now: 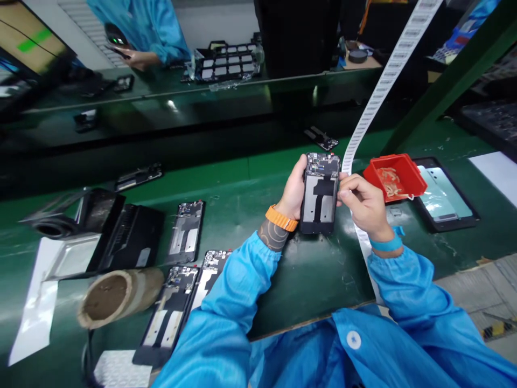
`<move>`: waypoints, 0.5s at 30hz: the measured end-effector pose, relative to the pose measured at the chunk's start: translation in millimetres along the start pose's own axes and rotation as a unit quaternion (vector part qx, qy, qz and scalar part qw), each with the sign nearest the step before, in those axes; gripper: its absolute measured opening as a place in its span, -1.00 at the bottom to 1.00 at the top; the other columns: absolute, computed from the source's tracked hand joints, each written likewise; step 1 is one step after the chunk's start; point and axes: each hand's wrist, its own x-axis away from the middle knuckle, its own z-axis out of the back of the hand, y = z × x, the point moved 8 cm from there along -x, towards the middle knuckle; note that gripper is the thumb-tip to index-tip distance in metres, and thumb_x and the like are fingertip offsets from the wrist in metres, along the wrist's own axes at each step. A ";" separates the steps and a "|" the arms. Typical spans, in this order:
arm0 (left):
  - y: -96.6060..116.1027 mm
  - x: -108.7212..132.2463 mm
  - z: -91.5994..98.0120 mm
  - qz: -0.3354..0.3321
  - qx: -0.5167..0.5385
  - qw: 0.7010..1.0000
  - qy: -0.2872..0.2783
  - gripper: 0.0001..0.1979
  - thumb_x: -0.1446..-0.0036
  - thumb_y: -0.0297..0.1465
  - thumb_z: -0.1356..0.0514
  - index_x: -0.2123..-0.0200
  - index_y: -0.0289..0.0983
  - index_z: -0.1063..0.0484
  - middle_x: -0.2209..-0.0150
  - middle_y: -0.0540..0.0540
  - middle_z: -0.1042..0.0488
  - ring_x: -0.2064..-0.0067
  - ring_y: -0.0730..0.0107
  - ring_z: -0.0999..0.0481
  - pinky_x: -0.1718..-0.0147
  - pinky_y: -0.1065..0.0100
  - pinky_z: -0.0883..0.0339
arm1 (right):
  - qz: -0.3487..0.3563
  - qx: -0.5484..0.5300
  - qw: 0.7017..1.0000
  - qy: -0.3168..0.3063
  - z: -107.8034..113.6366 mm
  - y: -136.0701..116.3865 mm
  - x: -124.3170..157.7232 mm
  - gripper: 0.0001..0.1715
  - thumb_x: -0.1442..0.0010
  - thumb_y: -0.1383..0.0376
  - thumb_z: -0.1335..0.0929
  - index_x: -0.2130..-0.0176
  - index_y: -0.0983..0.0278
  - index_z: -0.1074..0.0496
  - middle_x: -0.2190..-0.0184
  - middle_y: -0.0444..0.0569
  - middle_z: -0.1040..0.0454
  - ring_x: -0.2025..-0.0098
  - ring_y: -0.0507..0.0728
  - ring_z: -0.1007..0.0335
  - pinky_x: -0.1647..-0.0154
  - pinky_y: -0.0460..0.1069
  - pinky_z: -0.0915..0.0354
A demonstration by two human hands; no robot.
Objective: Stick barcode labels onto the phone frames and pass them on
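One opened phone [321, 194] left of the red bin [407, 171] is clasped in the left hand [293, 189] while the right hand [364, 207] pinches, on what unclear, at its edge, seemingly detail work next calling for steadiness.

Moderate light, pale glare on green bench [307, 291], dim background, blurred, stretched edges

Green workbench [315, 280] spans the near side; pale wall [220, 24] stands at far left; green post [440, 81] and grey floor [480, 293] occupy the right.
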 end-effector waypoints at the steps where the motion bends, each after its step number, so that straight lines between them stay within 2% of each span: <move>1: -1.9 -0.1 -0.1 0.008 -0.006 1.000 -0.006 -0.25 -0.37 0.10 0.20 -0.05 -0.36 -0.52 0.17 -0.23 -0.63 0.18 0.13 -0.65 0.23 0.18 -0.56 | -0.008 -0.007 1.000 -0.002 -1.0 1.4 0.5 -0.70 -0.30 0.15 -0.41 0.44 0.19 -0.39 0.45 -0.13 -0.41 0.34 0.10 -0.40 0.02 0.17 -0.42; 4: -6.6 0.8 -1.0 0.036 -0.021 0.999 -0.024 -0.23 -0.38 0.10 0.23 -0.07 -0.36 -0.51 0.16 -0.24 -0.63 0.17 0.13 -0.65 0.22 0.17 -0.56 | -0.061 -0.041 0.997 0.004 -1.6 10.5 3.5 -0.72 -0.32 0.13 -0.40 0.39 0.20 -0.39 0.48 -0.16 -0.40 0.47 0.05 -0.40 0.34 0.04 -0.43; 6: -8.7 2.0 -1.5 0.049 -0.029 0.998 -0.029 -0.22 -0.38 0.10 0.25 -0.09 -0.36 -0.50 0.16 -0.25 -0.63 0.18 0.13 -0.65 0.22 0.17 -0.55 | -0.087 -0.057 0.994 0.015 -0.5 15.2 5.8 -0.72 -0.32 0.12 -0.39 0.37 0.20 -0.38 0.50 -0.18 -0.40 0.53 0.03 -0.38 0.47 -0.01 -0.38; 10: -12.0 3.5 -1.0 0.064 -0.043 0.997 -0.024 -0.18 -0.37 0.12 0.28 -0.08 -0.38 -0.50 0.19 -0.27 -0.63 0.22 0.13 -0.65 0.24 0.16 -0.54 | -0.101 -0.056 0.993 0.019 0.1 17.1 6.9 -0.72 -0.31 0.13 -0.40 0.37 0.21 -0.39 0.54 -0.19 -0.38 0.55 0.03 -0.39 0.49 -0.03 -0.40; 15: -18.4 3.3 2.4 0.076 -0.056 0.996 0.001 -0.19 -0.33 0.17 0.21 -0.04 -0.34 -0.53 0.23 -0.26 -0.62 0.23 0.13 -0.64 0.26 0.18 -0.53 | -0.124 -0.080 0.988 0.035 0.9 20.5 7.6 -0.73 -0.28 0.11 -0.43 0.36 0.21 -0.41 0.53 -0.19 -0.33 0.57 0.02 -0.34 0.59 -0.04 -0.40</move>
